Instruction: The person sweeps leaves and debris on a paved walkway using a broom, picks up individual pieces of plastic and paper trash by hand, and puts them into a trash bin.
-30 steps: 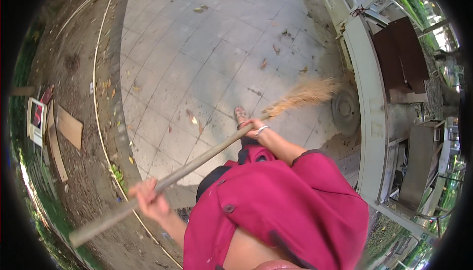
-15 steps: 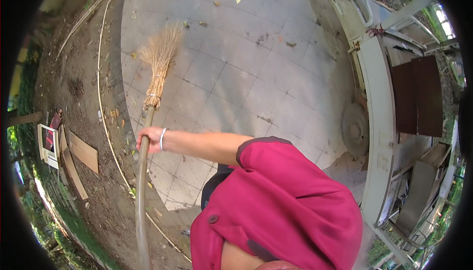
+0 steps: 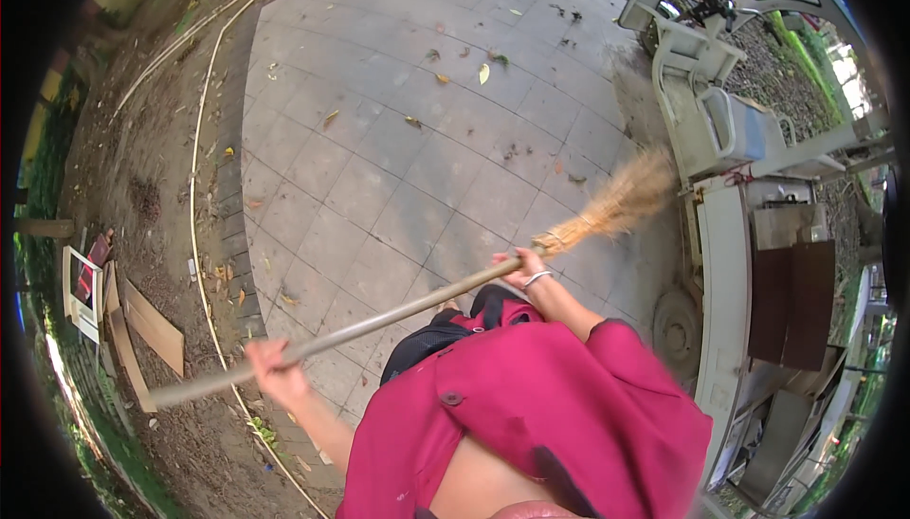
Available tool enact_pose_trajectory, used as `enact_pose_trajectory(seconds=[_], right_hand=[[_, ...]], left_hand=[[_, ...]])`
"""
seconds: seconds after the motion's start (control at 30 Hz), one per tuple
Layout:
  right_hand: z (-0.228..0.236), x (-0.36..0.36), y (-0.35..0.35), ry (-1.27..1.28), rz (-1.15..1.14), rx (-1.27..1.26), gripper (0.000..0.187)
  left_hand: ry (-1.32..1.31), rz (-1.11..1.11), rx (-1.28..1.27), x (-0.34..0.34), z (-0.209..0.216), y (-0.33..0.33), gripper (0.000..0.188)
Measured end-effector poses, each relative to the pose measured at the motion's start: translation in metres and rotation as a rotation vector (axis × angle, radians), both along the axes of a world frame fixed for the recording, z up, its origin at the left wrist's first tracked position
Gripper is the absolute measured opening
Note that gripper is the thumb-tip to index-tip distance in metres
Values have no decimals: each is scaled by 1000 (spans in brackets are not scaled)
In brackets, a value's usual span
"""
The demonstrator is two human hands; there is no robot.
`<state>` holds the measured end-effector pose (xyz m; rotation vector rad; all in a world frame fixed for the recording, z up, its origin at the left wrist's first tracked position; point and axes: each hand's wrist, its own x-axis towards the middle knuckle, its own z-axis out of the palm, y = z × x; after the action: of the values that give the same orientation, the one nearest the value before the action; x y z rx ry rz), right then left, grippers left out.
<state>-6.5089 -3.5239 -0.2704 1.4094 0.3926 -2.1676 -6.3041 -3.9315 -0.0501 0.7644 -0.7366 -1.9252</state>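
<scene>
A straw broom (image 3: 398, 310) slants across in front of my body, its long wooden handle low at the left and its bristles (image 3: 621, 201) up at the right. My right hand (image 3: 517, 268), with a pale bracelet at the wrist, is closed round the handle just below where the straw is bound. Farther down the handle, my left hand (image 3: 275, 367) grips it, slightly blurred. The bristles are smeared by motion and reach close to the side of a white cargo vehicle (image 3: 716, 263). Scattered dry leaves (image 3: 484, 73) lie on the paving.
Grey paving tiles (image 3: 379, 168) spread ahead of me. A pale hose (image 3: 194, 197) runs along the dirt at the left, where boards (image 3: 154, 325) and a white frame (image 3: 82, 293) lie. The vehicle's wheel (image 3: 677, 323) and brown panels (image 3: 791, 306) are at the right.
The broom has swung from the left over to the right, its bristles now by the vehicle. My right hand moved right with it. My left hand has come into view on the handle.
</scene>
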Motion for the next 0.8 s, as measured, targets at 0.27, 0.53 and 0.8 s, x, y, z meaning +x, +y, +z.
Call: enact_pose_trajectory(seconds=[0.27, 0.53, 0.8], right_hand=[[-104, -172, -37, -164, 336, -119, 13], [69, -332, -353, -43, 616, -825, 8], [200, -494, -356, 297, 677, -898, 10]], left_hand=[[-175, -64, -100, -211, 69, 29, 10], [-447, 200, -1295, -288, 282, 121, 15], [91, 280, -1560, -370, 280, 125, 22]])
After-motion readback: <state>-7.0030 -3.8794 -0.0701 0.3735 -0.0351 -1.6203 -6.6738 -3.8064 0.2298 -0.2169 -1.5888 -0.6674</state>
